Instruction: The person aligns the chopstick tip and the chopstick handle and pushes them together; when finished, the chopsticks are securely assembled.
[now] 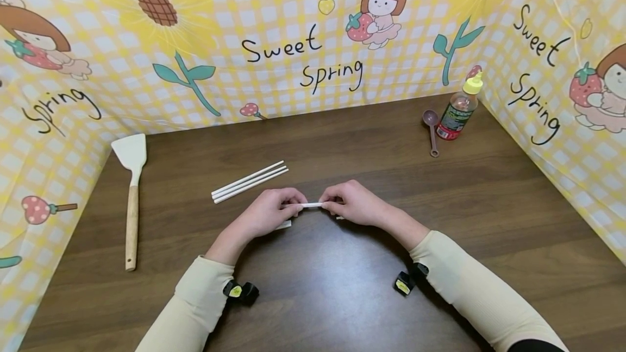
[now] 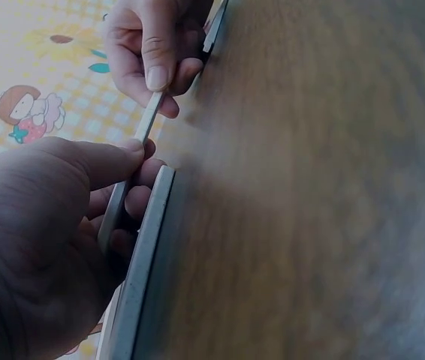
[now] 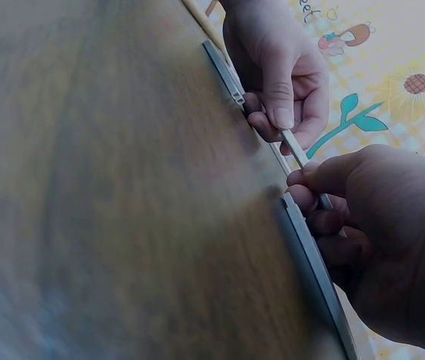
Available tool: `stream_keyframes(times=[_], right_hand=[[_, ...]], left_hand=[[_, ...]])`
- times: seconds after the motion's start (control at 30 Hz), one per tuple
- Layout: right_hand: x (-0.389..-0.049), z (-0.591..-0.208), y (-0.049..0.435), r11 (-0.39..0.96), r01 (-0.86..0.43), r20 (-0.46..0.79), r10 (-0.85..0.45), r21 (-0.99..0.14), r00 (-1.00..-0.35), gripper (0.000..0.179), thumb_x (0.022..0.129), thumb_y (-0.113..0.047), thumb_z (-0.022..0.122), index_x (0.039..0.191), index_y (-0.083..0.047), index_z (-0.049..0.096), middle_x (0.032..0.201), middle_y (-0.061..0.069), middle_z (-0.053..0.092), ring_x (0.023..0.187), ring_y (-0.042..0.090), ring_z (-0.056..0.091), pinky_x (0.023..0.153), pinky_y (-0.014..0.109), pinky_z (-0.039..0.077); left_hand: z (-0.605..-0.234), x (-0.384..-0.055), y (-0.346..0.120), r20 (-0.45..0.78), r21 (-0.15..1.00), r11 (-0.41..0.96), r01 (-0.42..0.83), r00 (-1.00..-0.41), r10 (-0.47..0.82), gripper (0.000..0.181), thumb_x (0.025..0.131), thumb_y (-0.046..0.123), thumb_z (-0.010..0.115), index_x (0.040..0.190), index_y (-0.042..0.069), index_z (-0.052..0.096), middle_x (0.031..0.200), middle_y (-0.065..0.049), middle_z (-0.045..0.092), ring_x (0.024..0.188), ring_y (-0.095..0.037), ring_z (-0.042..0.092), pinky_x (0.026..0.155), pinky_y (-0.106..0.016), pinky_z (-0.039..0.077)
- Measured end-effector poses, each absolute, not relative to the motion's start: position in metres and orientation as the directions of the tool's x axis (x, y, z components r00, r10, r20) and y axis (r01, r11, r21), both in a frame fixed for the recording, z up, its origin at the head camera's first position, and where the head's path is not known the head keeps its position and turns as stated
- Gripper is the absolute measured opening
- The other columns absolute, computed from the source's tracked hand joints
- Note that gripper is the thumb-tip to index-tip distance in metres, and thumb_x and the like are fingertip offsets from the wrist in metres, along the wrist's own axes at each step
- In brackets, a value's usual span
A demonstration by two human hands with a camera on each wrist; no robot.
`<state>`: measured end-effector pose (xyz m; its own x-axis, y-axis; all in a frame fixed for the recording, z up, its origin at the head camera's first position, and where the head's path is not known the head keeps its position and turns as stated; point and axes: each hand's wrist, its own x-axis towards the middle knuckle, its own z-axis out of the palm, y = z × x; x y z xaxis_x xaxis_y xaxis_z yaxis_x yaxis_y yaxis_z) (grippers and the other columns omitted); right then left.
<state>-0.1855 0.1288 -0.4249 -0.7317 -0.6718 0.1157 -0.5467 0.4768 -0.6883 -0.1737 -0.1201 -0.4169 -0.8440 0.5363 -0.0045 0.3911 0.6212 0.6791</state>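
Observation:
Between my two hands a thin white stick (image 1: 311, 205) is held level, a little above the table. My left hand (image 1: 266, 211) pinches its left part between thumb and fingers. Its right part is pinched the same way by my right hand (image 1: 359, 202). A short stretch of the stick shows between the fingertips; the rest is covered by the hands. Under the left hand lies another pale stick (image 2: 145, 247), mostly hidden in the head view. Beneath the right hand, a similar pale stick (image 3: 310, 259) lies on the table. Several white sticks (image 1: 249, 182) lie side by side beyond the left hand.
A white spatula (image 1: 132, 194) with a wooden handle lies at the left of the brown wood-grain table (image 1: 318, 297). At the back right, a brown measuring spoon (image 1: 432, 133) lies beside a yellow-capped bottle (image 1: 457, 113). A patterned cloth (image 1: 283, 15) walls the back and sides.

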Motion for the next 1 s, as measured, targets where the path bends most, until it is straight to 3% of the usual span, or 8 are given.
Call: stream_keyframes(times=[0.43, 1.0], right_hand=[[-0.1855, -0.4229, 0.1297, 0.448, -0.639, 0.221, -0.684, -0.625, -0.695, 0.008, 0.096, -0.011, 0.071, 0.099, -0.011, 0.077, 0.092, -0.006, 0.068, 0.081, 0.008, 0.059, 0.077, 0.029, 0.05], [-0.1874, -0.4247, 0.1293, 0.456, -0.625, 0.198, -0.685, -0.633, -0.701, 0.008, 0.095, -0.01, 0.071, 0.099, -0.013, 0.077, 0.096, -0.005, 0.07, 0.085, 0.008, 0.061, 0.08, 0.03, 0.05]], left_hand=[[-0.4161, -0.1731, -0.1214, 0.086, 0.66, 0.595, 0.458, -0.833, 0.546, 0.004, 0.095, 0.01, 0.071, 0.098, 0.012, 0.074, 0.093, 0.005, 0.069, 0.087, -0.011, 0.063, 0.081, -0.035, 0.051], [-0.4144, -0.1741, -0.1229, 0.099, 0.629, 0.605, 0.489, -0.822, 0.561, 0.008, 0.093, 0.008, 0.073, 0.098, 0.013, 0.075, 0.086, 0.007, 0.066, 0.076, -0.009, 0.057, 0.071, -0.031, 0.049]])
